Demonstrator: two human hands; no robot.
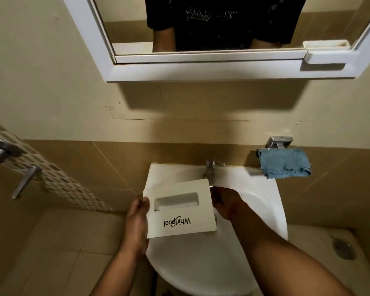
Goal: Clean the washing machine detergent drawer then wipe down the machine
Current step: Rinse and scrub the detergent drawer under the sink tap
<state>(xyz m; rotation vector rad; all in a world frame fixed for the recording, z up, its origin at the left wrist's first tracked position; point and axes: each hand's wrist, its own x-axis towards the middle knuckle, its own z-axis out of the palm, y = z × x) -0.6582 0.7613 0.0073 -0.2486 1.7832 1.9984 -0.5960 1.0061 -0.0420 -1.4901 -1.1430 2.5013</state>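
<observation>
While the left hand (pixel 137 218) grips the left edge of the detergent drawer (pixel 179 208) over the sink (pixel 265 201), right hand (pixel 226 201) closed on its right side beneath the faucet (pixel 210 169), this light, rigid plastic likely turns slippery wet, so edges suit holding.

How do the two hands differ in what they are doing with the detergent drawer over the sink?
The left hand grips the detergent drawer by its left edge, thumb on the front panel; the right hand reaches behind its right edge, fingers hidden. The left hand sits outside the sink rim; the right hand is over the basin, just below the tap. Both are bare.
</observation>
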